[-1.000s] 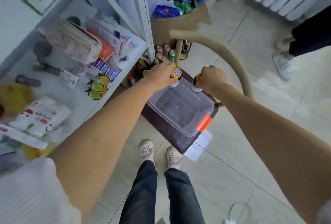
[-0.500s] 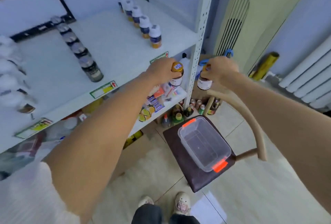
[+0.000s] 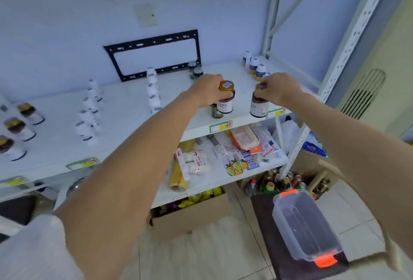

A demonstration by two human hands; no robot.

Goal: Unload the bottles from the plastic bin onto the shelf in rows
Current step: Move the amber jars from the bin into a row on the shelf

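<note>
Gripping one bottle (image 3: pixel 226 100) each, both hands (image 3: pixel 210 88) over shelf (image 3: pixel 125 109); bin (image 3: pixel 306 226) below.

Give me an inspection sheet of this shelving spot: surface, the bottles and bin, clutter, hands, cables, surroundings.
Surface: white top shelf, bottles standing in rows.
Job's things: two gold-capped bottles, left bottle and right bottle, held near the shelf's front edge; clear plastic bin on a dark chair seat, no bottles seen inside.
Clutter: lower shelf crowded with packets; cardboard box below.
Hands: left hand grips the left bottle; right hand grips the right bottle by its cap.
Cables: nothing seen.
Surroundings: black wall bracket, tiled floor.
</note>
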